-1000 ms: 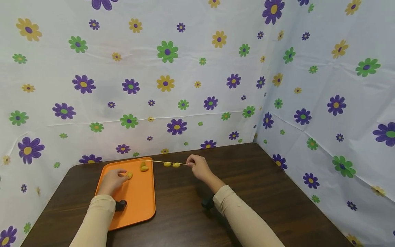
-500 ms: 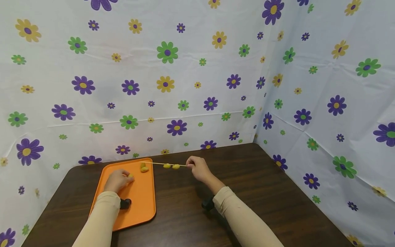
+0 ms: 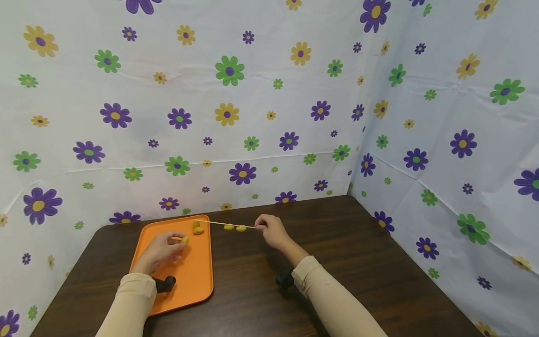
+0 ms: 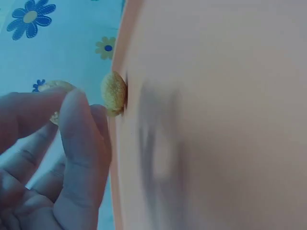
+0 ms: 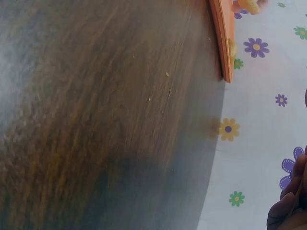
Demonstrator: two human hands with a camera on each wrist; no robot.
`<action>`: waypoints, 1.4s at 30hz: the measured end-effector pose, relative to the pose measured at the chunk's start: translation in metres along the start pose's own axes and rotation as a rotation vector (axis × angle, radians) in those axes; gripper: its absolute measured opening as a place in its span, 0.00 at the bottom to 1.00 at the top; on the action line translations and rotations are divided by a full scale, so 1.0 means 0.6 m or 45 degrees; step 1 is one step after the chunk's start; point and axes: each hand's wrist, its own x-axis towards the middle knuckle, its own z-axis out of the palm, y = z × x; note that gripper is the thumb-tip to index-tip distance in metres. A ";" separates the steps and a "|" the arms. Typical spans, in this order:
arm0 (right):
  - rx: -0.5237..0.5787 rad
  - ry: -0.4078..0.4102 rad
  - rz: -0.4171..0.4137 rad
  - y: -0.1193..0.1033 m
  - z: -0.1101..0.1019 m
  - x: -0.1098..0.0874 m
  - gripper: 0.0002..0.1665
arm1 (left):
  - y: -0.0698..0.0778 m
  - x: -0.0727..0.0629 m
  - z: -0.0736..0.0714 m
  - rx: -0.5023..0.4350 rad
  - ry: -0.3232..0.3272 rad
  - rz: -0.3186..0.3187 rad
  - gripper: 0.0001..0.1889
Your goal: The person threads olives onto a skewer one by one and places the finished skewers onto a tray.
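My left hand (image 3: 162, 252) is raised over the orange tray (image 3: 195, 278) and pinches a yellow, rough-surfaced puff snack (image 3: 185, 239) between thumb and fingertip. In the left wrist view the fingers partly cover that puff (image 4: 57, 85). To the right, my right hand (image 3: 273, 232) pinches one end of a thin pale skewer (image 3: 216, 223), which points left over the tray's far right corner. Two yellow puffs (image 3: 241, 229) are threaded on the skewer near the right fingers. Loose puffs (image 3: 198, 230) lie in that same tray corner, close below the skewer's free tip.
The tray sits at the left of a dark wooden table (image 3: 252, 281). White flowered cloth (image 3: 252, 93) hangs behind the table and along its right side. Small crumbs (image 5: 167, 74) dot the wood in the right wrist view.
My left hand first bent down over the tray with the puff, then lifted and shifted slightly right, nearer the skewer tip. My right hand and the skewer have stayed nearly still.
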 end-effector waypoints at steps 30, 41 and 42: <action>-0.105 -0.145 -0.009 0.002 -0.005 -0.009 0.08 | 0.027 -0.031 0.038 0.733 0.416 0.809 0.16; -0.157 -0.154 -0.032 0.011 -0.002 -0.012 0.08 | 0.021 -0.030 0.035 0.722 0.423 0.782 0.15; -0.160 -0.150 -0.033 0.011 -0.002 -0.012 0.08 | 0.020 -0.030 0.035 0.723 0.431 0.787 0.15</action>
